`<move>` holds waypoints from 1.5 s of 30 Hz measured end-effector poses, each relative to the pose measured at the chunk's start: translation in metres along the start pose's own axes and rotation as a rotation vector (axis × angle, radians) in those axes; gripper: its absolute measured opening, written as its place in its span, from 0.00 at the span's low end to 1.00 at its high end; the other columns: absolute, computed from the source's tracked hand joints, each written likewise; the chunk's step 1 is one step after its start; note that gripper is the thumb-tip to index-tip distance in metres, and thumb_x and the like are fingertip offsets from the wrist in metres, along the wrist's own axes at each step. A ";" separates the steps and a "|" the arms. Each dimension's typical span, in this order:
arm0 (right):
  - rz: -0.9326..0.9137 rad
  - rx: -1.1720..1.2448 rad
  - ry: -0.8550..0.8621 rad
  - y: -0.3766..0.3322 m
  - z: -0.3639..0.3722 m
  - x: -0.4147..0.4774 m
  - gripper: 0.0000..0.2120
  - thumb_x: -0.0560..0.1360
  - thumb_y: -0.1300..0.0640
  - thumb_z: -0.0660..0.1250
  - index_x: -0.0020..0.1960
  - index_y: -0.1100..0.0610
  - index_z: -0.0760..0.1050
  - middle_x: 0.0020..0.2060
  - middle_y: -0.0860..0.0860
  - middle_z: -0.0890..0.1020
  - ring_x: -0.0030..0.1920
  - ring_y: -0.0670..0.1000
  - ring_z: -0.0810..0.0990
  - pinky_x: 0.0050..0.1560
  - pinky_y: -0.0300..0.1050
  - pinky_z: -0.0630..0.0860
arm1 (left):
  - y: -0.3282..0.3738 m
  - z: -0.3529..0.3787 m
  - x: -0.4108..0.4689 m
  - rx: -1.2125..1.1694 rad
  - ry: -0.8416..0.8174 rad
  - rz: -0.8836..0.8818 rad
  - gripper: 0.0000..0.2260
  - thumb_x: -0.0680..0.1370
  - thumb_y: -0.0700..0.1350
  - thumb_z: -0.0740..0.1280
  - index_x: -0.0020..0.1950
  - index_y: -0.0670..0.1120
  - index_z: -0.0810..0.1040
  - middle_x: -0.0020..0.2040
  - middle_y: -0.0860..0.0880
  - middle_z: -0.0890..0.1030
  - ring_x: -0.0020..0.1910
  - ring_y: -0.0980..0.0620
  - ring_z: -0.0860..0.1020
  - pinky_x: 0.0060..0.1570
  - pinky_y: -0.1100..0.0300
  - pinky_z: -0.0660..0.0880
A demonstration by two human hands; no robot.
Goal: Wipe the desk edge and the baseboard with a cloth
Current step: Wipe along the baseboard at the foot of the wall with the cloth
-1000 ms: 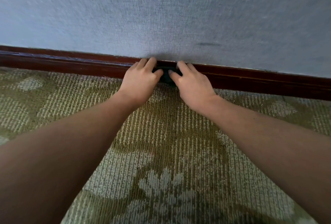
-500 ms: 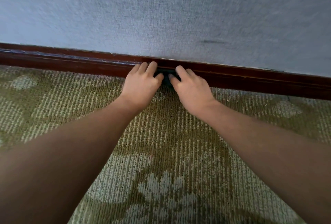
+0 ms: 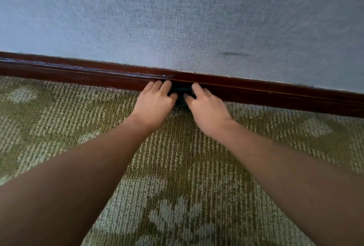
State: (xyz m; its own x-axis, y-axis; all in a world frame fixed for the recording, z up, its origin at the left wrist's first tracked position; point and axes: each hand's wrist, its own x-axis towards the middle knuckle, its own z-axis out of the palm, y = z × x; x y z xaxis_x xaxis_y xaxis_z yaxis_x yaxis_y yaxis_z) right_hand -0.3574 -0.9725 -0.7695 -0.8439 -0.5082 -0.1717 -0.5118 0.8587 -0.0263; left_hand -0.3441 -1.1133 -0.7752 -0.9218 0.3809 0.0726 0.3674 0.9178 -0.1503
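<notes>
dark cloth (image 3: pixel 182 93) bunched btwn both hands, pressed on baseboard (image 3: pixel 78 74) just above carpet (image 3: pixel 177 167), L hand (image 3: pixel 155 102) & R hand (image 3: pixel 206 108) pinching its ends w/ thumb + fingers, baseboard long axis left-right, dipping to right, cloth's axis mostly hidden

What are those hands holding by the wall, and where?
A dark cloth, mostly hidden, against the baseboard: the left hand pinches its left end, the right hand its right end.

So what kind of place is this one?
Likely an indoor carpeted room, perhaps a hotel or office: floral-patterned green carpet, dark wooden baseboard, grey textured wall.
</notes>
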 end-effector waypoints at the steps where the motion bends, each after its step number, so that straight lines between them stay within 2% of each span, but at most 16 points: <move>1: -0.001 0.006 -0.006 -0.001 0.000 -0.001 0.19 0.74 0.67 0.62 0.64 0.60 0.68 0.59 0.57 0.65 0.56 0.57 0.71 0.45 0.48 0.72 | 0.000 0.000 -0.002 -0.003 0.000 -0.002 0.14 0.58 0.31 0.76 0.41 0.38 0.83 0.38 0.39 0.79 0.35 0.39 0.78 0.37 0.55 0.75; 4: -0.015 0.011 -0.001 -0.002 -0.001 -0.006 0.19 0.73 0.67 0.63 0.63 0.60 0.69 0.59 0.57 0.65 0.55 0.57 0.71 0.41 0.46 0.66 | 0.000 -0.004 -0.007 -0.021 0.008 0.008 0.13 0.63 0.30 0.72 0.46 0.37 0.81 0.44 0.37 0.79 0.40 0.38 0.77 0.42 0.51 0.74; 6: -0.032 0.026 0.022 -0.002 -0.003 -0.009 0.19 0.73 0.68 0.63 0.62 0.60 0.69 0.59 0.57 0.65 0.55 0.57 0.72 0.43 0.47 0.68 | -0.001 -0.006 -0.010 -0.007 0.011 0.010 0.14 0.64 0.31 0.72 0.48 0.37 0.81 0.46 0.38 0.80 0.42 0.38 0.77 0.44 0.51 0.74; 8: -0.053 0.030 0.032 -0.003 -0.007 -0.009 0.20 0.72 0.68 0.62 0.63 0.61 0.68 0.60 0.57 0.67 0.56 0.57 0.72 0.49 0.48 0.71 | -0.004 -0.008 -0.012 0.028 0.025 0.017 0.15 0.63 0.33 0.73 0.49 0.38 0.81 0.44 0.40 0.81 0.42 0.40 0.77 0.45 0.52 0.74; 10: -0.069 0.031 0.022 -0.005 -0.011 -0.007 0.22 0.72 0.69 0.62 0.65 0.61 0.66 0.61 0.58 0.69 0.57 0.58 0.72 0.54 0.50 0.71 | -0.008 -0.012 -0.012 0.040 0.046 0.021 0.15 0.60 0.33 0.75 0.46 0.38 0.81 0.39 0.41 0.82 0.38 0.41 0.78 0.42 0.53 0.74; 13: -0.051 0.058 0.030 -0.008 -0.016 -0.004 0.25 0.71 0.70 0.63 0.66 0.59 0.62 0.59 0.61 0.70 0.57 0.60 0.72 0.54 0.51 0.70 | -0.012 -0.020 -0.012 0.054 0.079 0.000 0.13 0.59 0.31 0.75 0.42 0.38 0.81 0.34 0.40 0.80 0.34 0.41 0.78 0.39 0.52 0.76; 19: -0.052 0.042 0.101 -0.012 -0.030 -0.002 0.23 0.73 0.68 0.61 0.66 0.58 0.62 0.64 0.63 0.62 0.59 0.62 0.69 0.54 0.51 0.70 | -0.021 -0.025 -0.012 0.025 0.149 -0.070 0.13 0.63 0.29 0.71 0.47 0.35 0.79 0.37 0.34 0.78 0.38 0.36 0.77 0.40 0.47 0.75; 22: -0.046 0.007 0.165 -0.013 -0.033 0.001 0.22 0.75 0.66 0.61 0.68 0.59 0.62 0.64 0.62 0.61 0.58 0.60 0.70 0.53 0.49 0.70 | -0.027 -0.027 -0.005 0.017 0.202 -0.073 0.11 0.65 0.29 0.70 0.47 0.34 0.80 0.38 0.32 0.77 0.40 0.34 0.77 0.41 0.44 0.75; 29: -0.070 -0.079 0.191 -0.015 -0.028 0.011 0.18 0.78 0.65 0.58 0.67 0.61 0.64 0.63 0.61 0.63 0.57 0.60 0.71 0.56 0.50 0.71 | -0.025 -0.028 0.000 0.008 0.191 -0.024 0.07 0.61 0.28 0.72 0.36 0.34 0.78 0.32 0.35 0.76 0.32 0.37 0.77 0.32 0.50 0.76; 36: -0.101 -0.103 0.146 -0.011 -0.019 0.011 0.25 0.76 0.66 0.59 0.71 0.61 0.57 0.64 0.62 0.62 0.60 0.61 0.70 0.58 0.51 0.70 | -0.029 -0.017 -0.001 -0.005 0.212 -0.011 0.07 0.63 0.30 0.72 0.39 0.36 0.78 0.35 0.36 0.77 0.34 0.38 0.78 0.33 0.51 0.76; 41: -0.085 -0.023 0.122 -0.012 -0.021 0.011 0.24 0.76 0.65 0.60 0.70 0.59 0.59 0.63 0.60 0.62 0.58 0.59 0.70 0.53 0.50 0.71 | -0.027 -0.016 -0.003 -0.073 0.208 -0.080 0.09 0.63 0.29 0.71 0.41 0.36 0.79 0.37 0.35 0.78 0.36 0.38 0.78 0.35 0.51 0.76; 45: -0.061 0.035 0.067 -0.018 -0.018 0.002 0.17 0.78 0.61 0.58 0.67 0.59 0.63 0.60 0.59 0.66 0.54 0.58 0.73 0.43 0.46 0.66 | -0.022 -0.015 -0.017 -0.028 0.111 -0.009 0.10 0.60 0.28 0.73 0.40 0.36 0.79 0.35 0.36 0.78 0.34 0.38 0.77 0.35 0.52 0.76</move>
State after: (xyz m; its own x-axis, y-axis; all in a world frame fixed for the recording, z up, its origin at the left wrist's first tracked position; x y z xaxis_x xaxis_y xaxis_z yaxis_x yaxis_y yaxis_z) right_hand -0.3528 -0.9904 -0.7518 -0.8210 -0.5617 -0.1022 -0.5573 0.8274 -0.0695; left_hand -0.3348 -1.1380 -0.7579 -0.9061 0.3814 0.1830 0.3641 0.9234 -0.1213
